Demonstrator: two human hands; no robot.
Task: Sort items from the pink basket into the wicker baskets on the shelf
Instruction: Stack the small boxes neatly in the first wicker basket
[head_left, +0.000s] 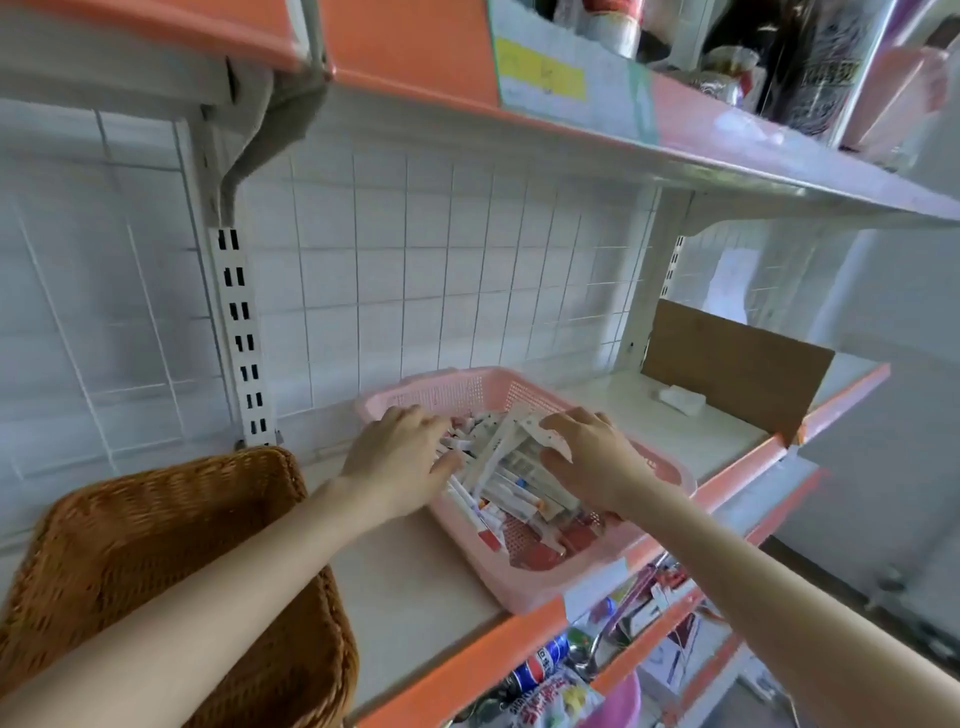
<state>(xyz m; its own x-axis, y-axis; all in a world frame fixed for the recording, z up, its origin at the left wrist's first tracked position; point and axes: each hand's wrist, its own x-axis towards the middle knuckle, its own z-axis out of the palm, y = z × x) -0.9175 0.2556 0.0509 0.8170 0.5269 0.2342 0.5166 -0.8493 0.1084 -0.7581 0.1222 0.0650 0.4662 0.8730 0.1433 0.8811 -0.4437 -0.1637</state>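
Wicker basket (156, 519): lower left on the shelf (415, 587), under the left forearm.
Pink basket (524, 597): just right, at the shelf's front edge, heaped with packets (509, 467).
Left hand (400, 457): fingers spread, resting on the heap.
Right hand (597, 457): pinching a white packet (540, 434), as I read it.

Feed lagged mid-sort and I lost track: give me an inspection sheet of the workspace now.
Surface: white shelf board with orange edge.
Job's things: pink perforated plastic basket heaped with pens and packets; brown woven wicker basket left, nothing seen inside.
Clutter: small white block; brown cardboard divider.
Grippers: left hand spread on heap; right hand over white flat packet, grip unclear.
Cables: nothing seen.
Surroundings: white wire grid backing; stocked upper shelf; stocked lower shelf.
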